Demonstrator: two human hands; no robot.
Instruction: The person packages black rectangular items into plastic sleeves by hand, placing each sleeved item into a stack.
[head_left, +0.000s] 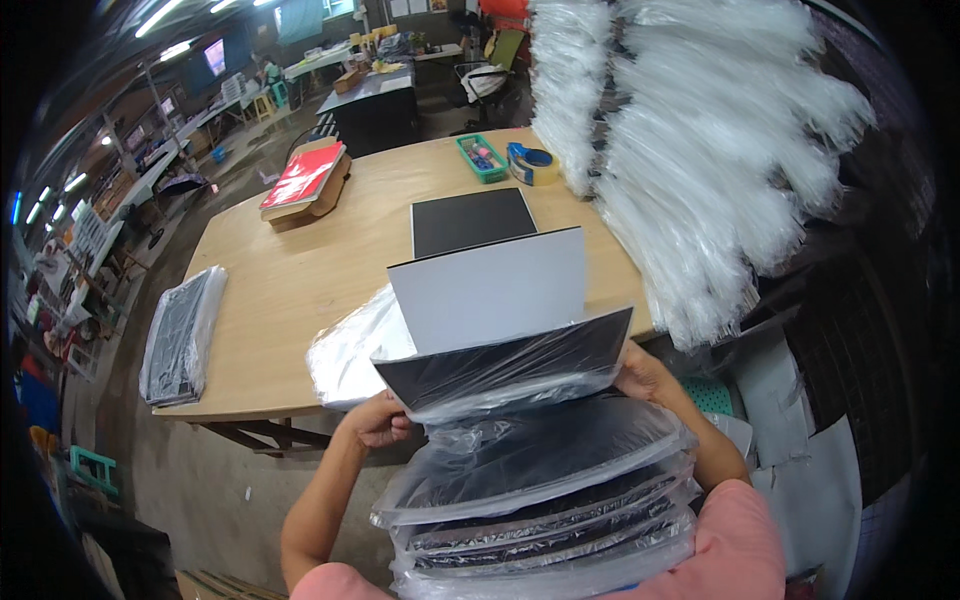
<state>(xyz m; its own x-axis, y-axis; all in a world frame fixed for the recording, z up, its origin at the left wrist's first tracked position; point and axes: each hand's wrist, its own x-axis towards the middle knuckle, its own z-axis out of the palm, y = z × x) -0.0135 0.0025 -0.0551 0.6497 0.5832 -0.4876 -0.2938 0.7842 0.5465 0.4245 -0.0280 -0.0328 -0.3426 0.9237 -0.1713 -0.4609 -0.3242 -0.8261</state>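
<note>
A black board in a clear plastic sleeve (pixel 510 360) is tilted up before me, gripped at both ends. My left hand (pixel 378 420) is closed on its lower left corner, fingers curled. My right hand (pixel 645 377) holds the right end, its fingers partly hidden behind the sleeve. Just beyond stands a white panel (pixel 490 290) with a dark top edge; its lower part is hidden. A black sheet (pixel 472 222) lies flat farther back. Close to my body is a stack of plastic-wrapped black boards (pixel 550 460). Clear plastic bags (pixel 350 350) lie left of the white panel.
The wooden table (pixel 280 300) carries a wrapped bundle of dark boards (pixel 180 335) at left and a red pack (pixel 305 175) on cardboard. A green basket (pixel 482 158) and a tape dispenser (pixel 532 163) sit at the back. Large piles of clear plastic bags (pixel 700 150) rise at right.
</note>
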